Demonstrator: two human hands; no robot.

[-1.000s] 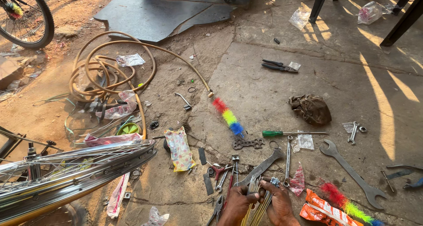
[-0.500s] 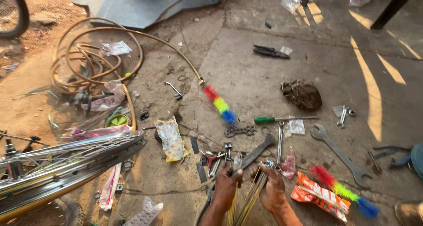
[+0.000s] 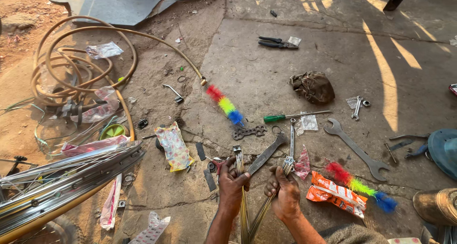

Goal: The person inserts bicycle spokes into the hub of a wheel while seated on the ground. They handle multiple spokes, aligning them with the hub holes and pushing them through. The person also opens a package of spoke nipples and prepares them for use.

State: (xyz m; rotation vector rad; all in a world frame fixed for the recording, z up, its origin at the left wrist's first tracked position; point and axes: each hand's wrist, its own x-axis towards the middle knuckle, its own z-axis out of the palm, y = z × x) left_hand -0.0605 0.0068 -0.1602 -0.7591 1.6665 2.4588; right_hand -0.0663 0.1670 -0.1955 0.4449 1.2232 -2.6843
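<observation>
My left hand [image 3: 233, 187] grips one bundle of thin metal spokes [image 3: 243, 210] whose heads point away from me over the concrete floor. Beside it, my right hand [image 3: 283, 192] grips a second bundle of spokes [image 3: 287, 165] that fans out toward the upper right. Between the two bundles a dark flat spanner [image 3: 266, 153] lies on the floor. Close to my right hand are a small pink wrapper [image 3: 302, 166] and an orange packet [image 3: 336, 193].
A bicycle rim [image 3: 66, 177] lies at left below a coiled tan hose [image 3: 71, 63]. Scattered around are a green-handled screwdriver [image 3: 295, 115], a large open wrench [image 3: 354, 149], pliers [image 3: 276, 43], a dark rag [image 3: 312, 87] and two rainbow brushes [image 3: 224, 104], [image 3: 359, 187].
The camera has tilted down and closer. My hands have moved slightly apart, each with its own bundle of spokes, the right bundle now angled outward.
</observation>
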